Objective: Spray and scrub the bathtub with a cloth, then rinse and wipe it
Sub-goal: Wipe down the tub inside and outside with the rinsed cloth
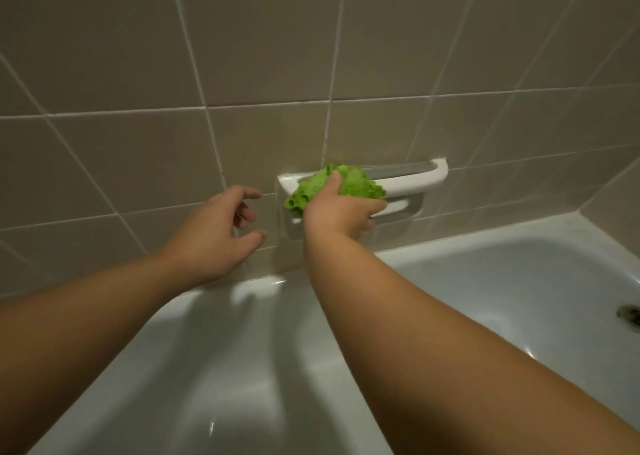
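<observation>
Beige wall tiles (pixel 138 164) rise behind a white bathtub (pixel 485 274). Right hand (pixel 341 212) grips a bunched green cloth (pixel 332 186), pressing it on the white wall handle (pixel 415 177). Just left of it, the left hand (pixel 221 226) hovers empty by the tiles, fingers loosely curled.

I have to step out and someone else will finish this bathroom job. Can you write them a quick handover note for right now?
Right hand: grips the green cloth, pressed on the white wall-mounted grab handle above the tub.
Left hand: holds nothing, fingers loosely curled near the tiled wall.
Bathtub: glossy, no foam visible; drain at the right edge. No spray bottle in view.
Done: cannot tell how much has been scrubbed.
Left: finish the handle, then likely rinse and wipe the tub.
</observation>
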Action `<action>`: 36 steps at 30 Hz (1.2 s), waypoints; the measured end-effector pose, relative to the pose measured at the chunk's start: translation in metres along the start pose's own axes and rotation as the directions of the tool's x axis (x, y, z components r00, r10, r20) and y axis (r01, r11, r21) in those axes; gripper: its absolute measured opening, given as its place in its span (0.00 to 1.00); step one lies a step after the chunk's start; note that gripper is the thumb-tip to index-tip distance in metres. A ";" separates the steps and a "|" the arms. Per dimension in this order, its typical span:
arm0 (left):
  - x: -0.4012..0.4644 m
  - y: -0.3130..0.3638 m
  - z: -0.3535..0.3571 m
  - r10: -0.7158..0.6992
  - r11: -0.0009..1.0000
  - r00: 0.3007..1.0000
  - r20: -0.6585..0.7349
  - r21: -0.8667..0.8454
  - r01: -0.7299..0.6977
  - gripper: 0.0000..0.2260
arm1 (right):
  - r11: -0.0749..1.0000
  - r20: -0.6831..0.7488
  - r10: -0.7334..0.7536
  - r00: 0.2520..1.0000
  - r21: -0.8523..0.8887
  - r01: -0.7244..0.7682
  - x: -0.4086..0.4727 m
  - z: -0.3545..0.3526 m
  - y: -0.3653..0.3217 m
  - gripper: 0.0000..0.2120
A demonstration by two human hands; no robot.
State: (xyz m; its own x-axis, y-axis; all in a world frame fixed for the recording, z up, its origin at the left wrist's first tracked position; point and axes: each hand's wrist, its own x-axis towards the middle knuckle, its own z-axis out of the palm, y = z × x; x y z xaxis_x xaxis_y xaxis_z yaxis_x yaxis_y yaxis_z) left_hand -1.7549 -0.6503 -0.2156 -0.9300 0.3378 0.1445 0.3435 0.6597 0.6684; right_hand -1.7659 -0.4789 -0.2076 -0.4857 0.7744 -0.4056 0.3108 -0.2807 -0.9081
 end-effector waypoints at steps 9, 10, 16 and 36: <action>0.009 0.014 0.013 0.029 0.994 0.997 0.071 0.103 -0.036 0.31 | 0.983 0.030 -0.169 0.985 -0.066 0.171 0.015 -0.011 0.008 0.48; 0.010 0.016 0.015 0.042 0.992 0.998 0.056 0.119 -0.049 0.31 | 0.977 0.065 -0.194 0.979 -0.076 0.199 0.009 -0.009 0.015 0.49; 0.015 0.028 0.017 0.175 0.934 0.981 0.087 0.301 -0.193 0.30 | 0.990 -0.048 -0.141 0.989 -0.001 0.141 0.068 -0.041 -0.015 0.48; 0.019 0.090 0.100 -0.012 0.891 1.000 -0.024 0.453 0.021 0.45 | 0.947 0.176 -0.248 0.953 -0.161 0.277 0.211 -0.117 -0.056 0.28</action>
State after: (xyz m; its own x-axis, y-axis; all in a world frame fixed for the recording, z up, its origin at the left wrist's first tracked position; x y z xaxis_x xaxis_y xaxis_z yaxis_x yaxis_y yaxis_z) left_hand -1.7288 -0.5173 -0.2263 -0.9369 0.3140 0.1537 0.3453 0.8994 0.2679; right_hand -1.7901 -0.2335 -0.2303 -0.6837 0.7075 -0.1792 0.2915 0.0396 -0.9558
